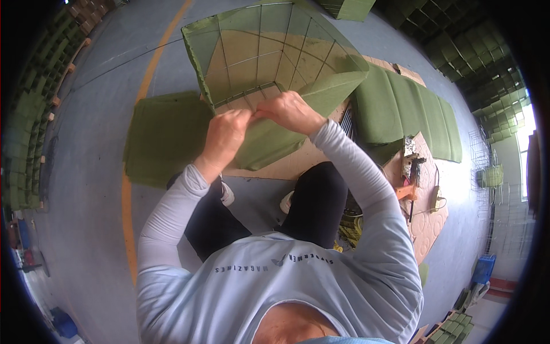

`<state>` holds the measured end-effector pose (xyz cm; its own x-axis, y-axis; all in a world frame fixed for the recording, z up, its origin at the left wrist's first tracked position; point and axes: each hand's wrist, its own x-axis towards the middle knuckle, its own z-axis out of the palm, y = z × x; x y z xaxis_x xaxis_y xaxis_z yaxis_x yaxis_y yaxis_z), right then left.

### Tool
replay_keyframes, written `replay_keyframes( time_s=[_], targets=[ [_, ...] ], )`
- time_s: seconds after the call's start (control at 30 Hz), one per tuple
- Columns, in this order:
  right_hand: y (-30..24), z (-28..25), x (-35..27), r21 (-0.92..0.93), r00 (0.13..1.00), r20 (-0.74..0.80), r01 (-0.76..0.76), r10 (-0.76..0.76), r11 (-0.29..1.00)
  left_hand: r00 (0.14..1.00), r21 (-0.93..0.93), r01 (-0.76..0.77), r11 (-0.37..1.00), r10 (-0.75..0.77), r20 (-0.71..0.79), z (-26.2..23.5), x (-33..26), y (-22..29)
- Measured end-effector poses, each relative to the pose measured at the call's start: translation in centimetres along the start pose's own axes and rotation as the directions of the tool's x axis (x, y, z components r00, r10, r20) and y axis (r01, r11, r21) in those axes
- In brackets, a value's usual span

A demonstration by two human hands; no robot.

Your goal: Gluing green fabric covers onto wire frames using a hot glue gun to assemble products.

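Note:
In front of me stands a box-shaped wire frame (259, 54) covered with green fabric (329, 94), its inside and a tan base showing between the wires. Both my hands meet at the near edge of this cover. My left hand (226, 135) is closed, its fingers pinching the fabric edge. Right beside it, my right hand (291, 112) is closed on the same edge, knuckles up. A loose flap of the green fabric (266, 148) hangs below my hands. The fingertips are partly hidden.
Flat green fabric pieces (160, 137) lie to the left, and a padded green stack (407, 114) to the right. An orange-handled tool (405, 192) rests on cardboard (429, 221) by my right arm. Stacked green boxes (464, 63) stand far right. A yellow line (127, 223) crosses the floor.

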<state>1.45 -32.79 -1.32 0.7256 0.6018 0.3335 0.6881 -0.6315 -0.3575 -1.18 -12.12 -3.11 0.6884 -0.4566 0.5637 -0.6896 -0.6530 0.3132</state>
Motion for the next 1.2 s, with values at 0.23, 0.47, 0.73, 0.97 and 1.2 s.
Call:
replay_keyframes(
  time_s=[0.23,0.47,0.73,0.97,1.2],
  targets=[
    [1.5,-2.3,0.9,0.341,0.983,0.185,-0.070,0.007,0.938,0.991,0.052,-0.068,0.996,0.073,-0.111,-0.4,0.6,1.8],
    [-0.1,-2.6,1.4,0.108,0.941,0.321,-0.146,0.104,0.983,1.000,0.007,-0.012,1.000,0.012,-0.028,-0.4,0.5,1.3],
    [-1.1,-1.3,-0.1,0.015,0.989,-0.104,0.105,-0.103,0.994,0.990,-0.206,-0.048,0.977,0.019,-0.142,-2.4,0.7,-3.0],
    [-1.5,-1.1,1.1,-0.160,0.993,0.119,-0.006,0.025,0.987,0.824,-0.015,-0.099,0.995,0.090,0.560,-3.9,3.2,-4.9],
    [-0.9,0.2,1.1,-0.205,0.989,0.141,-0.005,0.035,0.979,0.896,0.095,0.441,0.893,-0.432,-0.099,-3.1,10.1,-18.1]
  ],
)
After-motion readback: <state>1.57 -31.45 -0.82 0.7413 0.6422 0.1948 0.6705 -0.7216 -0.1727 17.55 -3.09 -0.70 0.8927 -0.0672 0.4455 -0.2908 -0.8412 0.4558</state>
